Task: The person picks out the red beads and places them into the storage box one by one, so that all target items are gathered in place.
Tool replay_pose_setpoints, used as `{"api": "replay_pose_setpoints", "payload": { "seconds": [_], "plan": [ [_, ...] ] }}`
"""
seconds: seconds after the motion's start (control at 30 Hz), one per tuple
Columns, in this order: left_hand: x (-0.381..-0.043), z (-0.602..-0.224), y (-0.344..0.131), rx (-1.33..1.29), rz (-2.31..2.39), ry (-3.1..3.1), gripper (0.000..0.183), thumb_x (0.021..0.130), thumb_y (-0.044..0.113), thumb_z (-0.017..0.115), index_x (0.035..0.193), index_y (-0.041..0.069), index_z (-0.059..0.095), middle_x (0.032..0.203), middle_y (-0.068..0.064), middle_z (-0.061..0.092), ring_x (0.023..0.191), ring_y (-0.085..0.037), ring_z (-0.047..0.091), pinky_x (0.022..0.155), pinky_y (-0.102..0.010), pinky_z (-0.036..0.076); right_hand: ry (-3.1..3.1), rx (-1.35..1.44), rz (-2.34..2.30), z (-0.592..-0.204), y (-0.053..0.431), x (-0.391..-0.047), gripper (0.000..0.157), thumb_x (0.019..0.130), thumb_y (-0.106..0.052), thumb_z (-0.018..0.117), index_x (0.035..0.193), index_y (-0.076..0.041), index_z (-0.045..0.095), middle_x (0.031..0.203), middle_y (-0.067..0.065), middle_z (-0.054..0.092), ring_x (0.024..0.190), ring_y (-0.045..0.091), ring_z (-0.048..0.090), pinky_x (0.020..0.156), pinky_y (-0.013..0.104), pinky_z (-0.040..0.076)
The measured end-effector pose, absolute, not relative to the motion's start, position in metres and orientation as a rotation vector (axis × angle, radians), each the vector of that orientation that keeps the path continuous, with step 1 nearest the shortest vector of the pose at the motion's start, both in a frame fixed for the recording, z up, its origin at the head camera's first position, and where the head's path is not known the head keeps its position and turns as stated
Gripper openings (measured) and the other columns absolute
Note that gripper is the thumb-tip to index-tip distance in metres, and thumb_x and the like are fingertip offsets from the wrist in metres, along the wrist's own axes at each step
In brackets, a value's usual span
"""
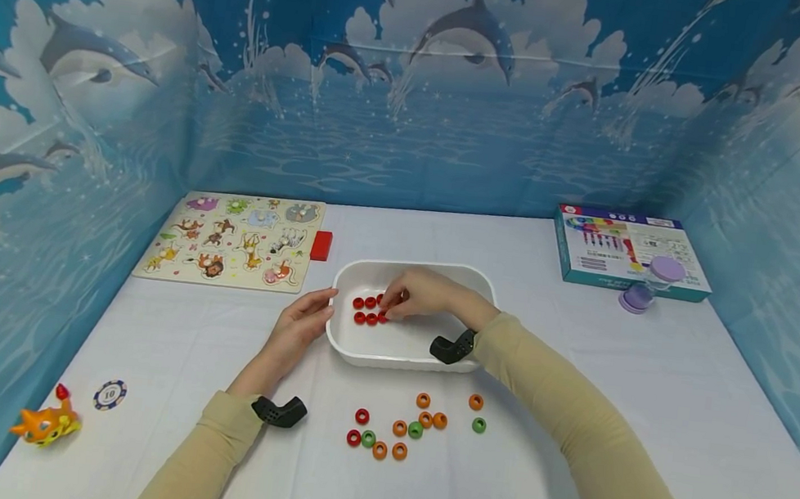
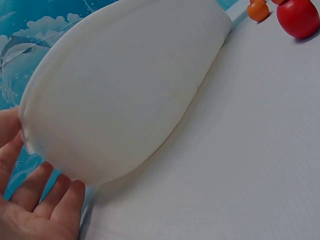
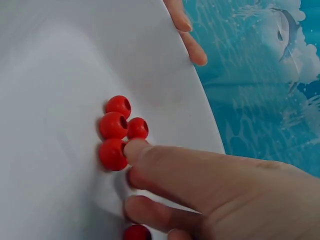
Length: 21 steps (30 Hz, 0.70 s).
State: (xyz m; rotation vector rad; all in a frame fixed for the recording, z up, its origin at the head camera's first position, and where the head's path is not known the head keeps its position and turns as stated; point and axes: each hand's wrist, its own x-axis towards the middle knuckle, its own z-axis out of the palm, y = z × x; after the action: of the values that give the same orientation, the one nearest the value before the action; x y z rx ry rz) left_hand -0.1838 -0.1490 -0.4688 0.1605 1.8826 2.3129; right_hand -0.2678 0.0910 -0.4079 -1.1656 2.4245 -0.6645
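A white plastic tray (image 1: pixel 387 361) stands mid-table with several red beads (image 1: pixel 359 318) in rows at its left end. My right hand (image 1: pixel 420 293) reaches inside, its fingertips pinching a red bead (image 3: pixel 113 155) at the end of a row. In the right wrist view, the fingers partly hide that bead and its neighbours. My left hand (image 1: pixel 296 334) rests at the tray's left end, fingers extended against the rim and outer wall (image 2: pixel 115 100). In front of the tray lie loose orange beads (image 1: pixel 399 451), green beads (image 1: pixel 479 425) and red beads (image 1: pixel 354 438).
An animal puzzle board (image 1: pixel 231 240) lies back left beside a red block (image 1: pixel 321 245). A boxed game (image 1: pixel 629 251) and a purple-capped sand timer (image 1: pixel 651 285) are back right. At front left are a poker chip (image 1: pixel 110 395) and an orange toy figure (image 1: pixel 47 423).
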Motion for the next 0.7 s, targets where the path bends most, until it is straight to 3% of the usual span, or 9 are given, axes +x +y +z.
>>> {"api": "replay_pose_setpoints", "payload": {
  "seconds": [0.23,0.4,0.6,0.7],
  "plan": [
    [-0.185,-0.47,-0.149,0.149,2.313,1.876,0.046,0.082,0.023,0.064,0.124,0.01,0.051,0.133,-0.003,0.042,0.122,-0.017,0.038,0.091,-0.026,0.04,2.339,-1.101,-0.898,-0.362,0.098,-0.253,0.033,0.081,-0.02,0.066,0.112,-0.009,0.061,0.095,-0.001,0.063,0.074,0.018,0.061,0.061,0.026,0.05],
    [-0.184,-0.469,-0.149,0.153,2.316,1.875,0.043,0.083,0.022,0.063,0.123,0.011,0.052,0.132,-0.003,0.043,0.12,-0.018,0.04,0.092,-0.026,0.04,2.269,-1.224,-1.077,-0.341,0.102,-0.216,0.031,0.082,-0.024,0.065,0.11,-0.011,0.062,0.099,-0.004,0.063,0.08,0.01,0.059,0.067,0.026,0.05],
    [-0.184,-0.468,-0.149,0.155,2.318,1.868,0.043,0.083,0.021,0.062,0.124,0.01,0.051,0.131,-0.003,0.044,0.119,-0.018,0.041,0.091,-0.027,0.04,2.17,-1.319,-1.179,-0.359,0.101,-0.16,0.024,0.084,-0.027,0.063,0.106,-0.019,0.063,0.098,-0.011,0.063,0.084,0.004,0.058,0.069,0.024,0.05],
    [-0.183,-0.468,-0.149,0.164,2.327,1.854,0.042,0.085,0.018,0.061,0.124,0.009,0.05,0.132,-0.005,0.043,0.119,-0.019,0.042,0.091,-0.027,0.041,2.102,-1.348,-1.219,-0.381,0.097,-0.136,0.021,0.085,-0.023,0.061,0.105,-0.017,0.063,0.097,-0.005,0.064,0.085,0.002,0.058,0.068,0.021,0.05]
  ]
}}
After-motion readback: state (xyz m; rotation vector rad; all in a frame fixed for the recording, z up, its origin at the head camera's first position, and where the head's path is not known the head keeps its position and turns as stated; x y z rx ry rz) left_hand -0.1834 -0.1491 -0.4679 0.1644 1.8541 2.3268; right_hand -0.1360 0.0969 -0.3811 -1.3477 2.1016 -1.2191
